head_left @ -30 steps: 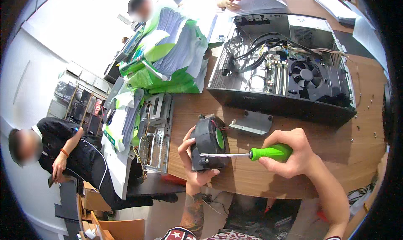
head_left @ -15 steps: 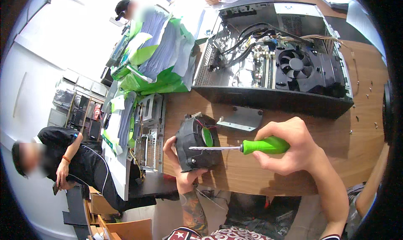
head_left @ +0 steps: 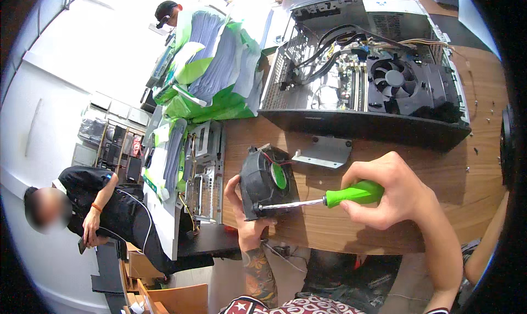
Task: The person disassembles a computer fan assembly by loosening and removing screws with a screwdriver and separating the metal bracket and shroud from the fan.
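Observation:
My left hand [head_left: 250, 229] is closed around a black computer cooling fan [head_left: 255, 182] with a green round label and thin red and black wires, held just above the table's near part. In my right hand [head_left: 403, 193] is a screwdriver [head_left: 354, 193], gripped by its green handle. Its metal shaft points left across the fan, and the tip meets a screw at the fan's lower left corner. Whether the tip sits in the screw head I cannot tell. Just beyond the fan lies a small metal bracket [head_left: 328, 151].
An open black computer case [head_left: 362, 124] with a large fan and cables stands at the back. Loose screws [head_left: 476, 149] lie to its right. Paper stacks in green wrapping [head_left: 208, 113] and a metal chassis frame [head_left: 206, 176] are on the left. One person [head_left: 93, 204] sits beyond them.
The screwdriver's tip has gone from over the fan's side down to the screw at its lower corner. My left hand keeps hold of the fan. The whole view has shifted slightly.

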